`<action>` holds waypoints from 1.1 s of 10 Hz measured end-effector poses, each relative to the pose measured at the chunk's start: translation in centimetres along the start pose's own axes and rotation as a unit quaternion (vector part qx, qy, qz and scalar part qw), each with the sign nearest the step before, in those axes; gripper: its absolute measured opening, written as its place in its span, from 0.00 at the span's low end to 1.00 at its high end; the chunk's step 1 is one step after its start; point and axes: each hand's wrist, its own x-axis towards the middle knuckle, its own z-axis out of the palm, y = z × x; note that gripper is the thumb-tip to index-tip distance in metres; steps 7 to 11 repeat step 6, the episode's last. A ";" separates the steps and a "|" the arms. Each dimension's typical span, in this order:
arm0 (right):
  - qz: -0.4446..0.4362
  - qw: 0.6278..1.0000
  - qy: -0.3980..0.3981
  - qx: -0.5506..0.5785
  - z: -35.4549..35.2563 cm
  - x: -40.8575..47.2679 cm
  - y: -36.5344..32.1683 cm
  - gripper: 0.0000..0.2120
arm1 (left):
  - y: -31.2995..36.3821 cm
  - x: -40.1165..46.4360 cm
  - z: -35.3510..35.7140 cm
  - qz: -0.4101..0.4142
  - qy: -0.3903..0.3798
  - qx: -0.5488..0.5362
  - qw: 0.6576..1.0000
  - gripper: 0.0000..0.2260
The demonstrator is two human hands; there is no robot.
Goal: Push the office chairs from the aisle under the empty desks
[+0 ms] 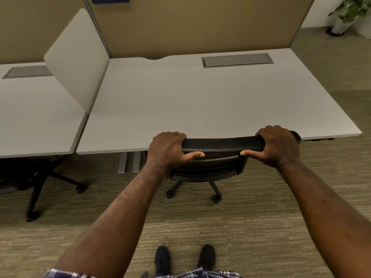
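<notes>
A black mesh-backed office chair (220,143) stands at the front edge of a white desk (200,101), its seat mostly under the desktop and its castors showing on the carpet. My left hand (170,148) grips the left end of the backrest's top rail, fingers curled over it and thumb underneath. My right hand (276,144) grips the right end of the rail the same way. The chair's seat and armrests are largely hidden by the desk and the backrest.
A second black chair (34,177) sits tucked under the neighbouring desk (36,121) on the left. A white divider panel (78,57) separates the two desks. A potted plant (347,15) stands far right. Grey desk legs (129,161) are left of the held chair.
</notes>
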 end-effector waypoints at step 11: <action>-0.196 0.952 0.226 0.064 -0.3 2.5 -26.1 0.36 | -19.0 -15.0 -3.9 -0.088 0.058 -0.099 0.989 0.35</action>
